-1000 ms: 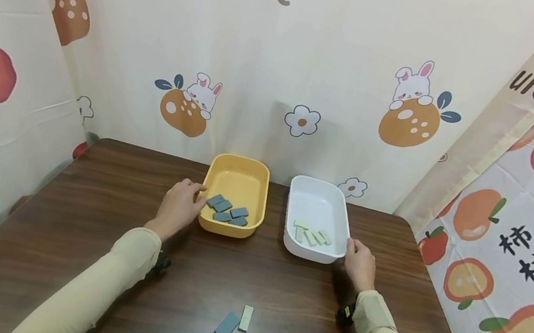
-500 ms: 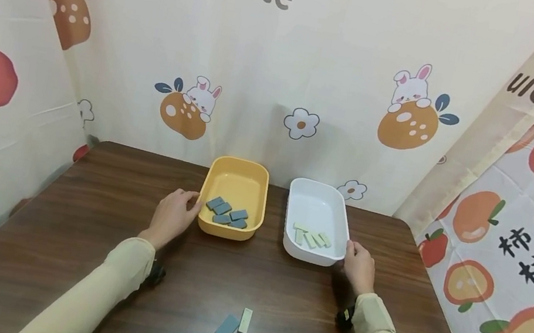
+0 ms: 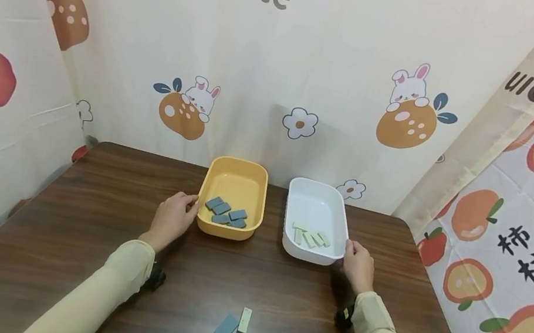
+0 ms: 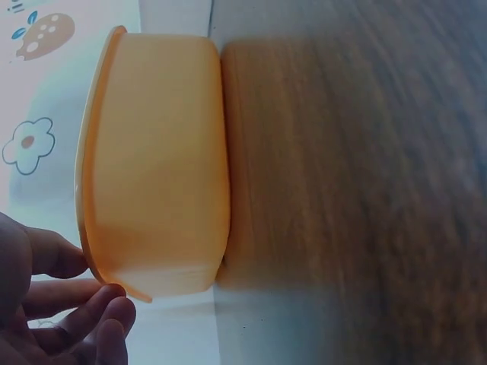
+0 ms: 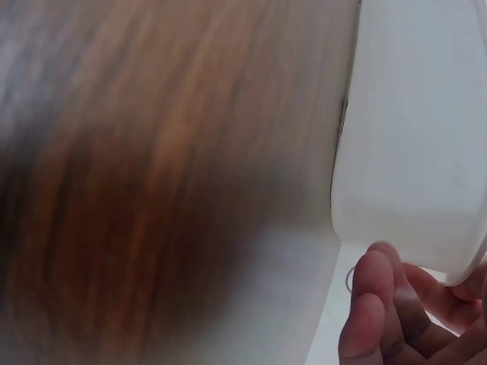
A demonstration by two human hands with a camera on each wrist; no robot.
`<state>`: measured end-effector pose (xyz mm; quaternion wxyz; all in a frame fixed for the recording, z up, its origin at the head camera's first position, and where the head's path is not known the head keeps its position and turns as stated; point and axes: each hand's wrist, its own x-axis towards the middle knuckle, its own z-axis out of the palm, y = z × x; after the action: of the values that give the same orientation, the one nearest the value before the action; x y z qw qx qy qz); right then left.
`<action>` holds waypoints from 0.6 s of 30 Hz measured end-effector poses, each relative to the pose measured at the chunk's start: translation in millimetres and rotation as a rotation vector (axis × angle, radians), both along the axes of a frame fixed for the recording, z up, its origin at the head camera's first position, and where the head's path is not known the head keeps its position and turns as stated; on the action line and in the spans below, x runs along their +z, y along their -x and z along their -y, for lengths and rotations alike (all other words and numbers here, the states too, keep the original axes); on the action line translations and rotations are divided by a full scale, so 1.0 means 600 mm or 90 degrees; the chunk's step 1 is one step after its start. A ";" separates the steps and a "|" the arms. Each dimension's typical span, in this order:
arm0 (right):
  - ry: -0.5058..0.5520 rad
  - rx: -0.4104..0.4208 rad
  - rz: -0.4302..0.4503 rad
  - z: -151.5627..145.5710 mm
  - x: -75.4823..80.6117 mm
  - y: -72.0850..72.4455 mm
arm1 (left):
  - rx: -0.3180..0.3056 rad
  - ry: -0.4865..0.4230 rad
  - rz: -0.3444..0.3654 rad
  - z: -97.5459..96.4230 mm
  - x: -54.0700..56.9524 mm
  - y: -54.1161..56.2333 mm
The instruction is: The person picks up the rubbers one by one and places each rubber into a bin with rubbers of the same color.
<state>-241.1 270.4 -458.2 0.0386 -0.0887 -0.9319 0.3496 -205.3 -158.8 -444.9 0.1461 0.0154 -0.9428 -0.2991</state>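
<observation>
A yellow plastic bin (image 3: 236, 185) stands at the back middle of the table, several blue-grey rectangular tiles (image 3: 222, 209) lying in its near part. My left hand (image 3: 170, 221) pinches the bin's left rim; in the left wrist view the fingertips (image 4: 114, 290) meet at that rim. To the right is a white plastic bin (image 3: 316, 204) holding several narrow pale green tiles (image 3: 309, 238). Its right rim, near the front corner, is gripped by my right hand (image 3: 359, 266). The right wrist view shows curled fingers (image 5: 373, 277) beside the white wall.
Nearer on the brown wooden table (image 3: 194, 273) lie one loose blue-grey tile (image 3: 225, 328) and one pale green tile (image 3: 244, 320), side by side. A printed curtain (image 3: 264, 59) rises directly behind both bins, and another printed sheet (image 3: 526, 248) borders the right side.
My left hand has come from just over the yellow bin's left edge down to its rim and now pinches it. The right hand and both bins have stayed put.
</observation>
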 end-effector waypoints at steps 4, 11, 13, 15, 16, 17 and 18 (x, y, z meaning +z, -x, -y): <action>0.003 0.000 -0.005 0.001 0.002 0.001 | -0.001 -0.007 0.006 0.001 0.003 0.000; 0.025 0.010 0.016 -0.006 0.005 0.000 | 0.000 -0.016 0.028 0.001 0.006 0.004; 0.034 0.009 0.022 -0.007 0.006 -0.001 | -0.003 -0.025 0.041 0.001 0.007 0.005; 0.035 0.009 0.017 -0.008 0.007 -0.003 | -0.004 -0.036 0.052 0.001 0.007 0.005; 0.036 0.010 0.016 -0.008 0.008 -0.003 | -0.004 -0.041 0.055 0.001 0.006 0.005; 0.034 0.010 0.011 -0.007 0.009 -0.004 | -0.002 -0.046 0.058 0.001 0.006 0.005; 0.037 0.011 0.008 -0.006 0.011 -0.004 | 0.000 -0.047 0.058 0.001 0.006 0.005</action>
<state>-238.4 273.9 -451.7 0.0274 -0.0834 -0.9225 0.3760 -208.4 -159.7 -441.1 0.1026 0.0341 -0.9367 -0.3329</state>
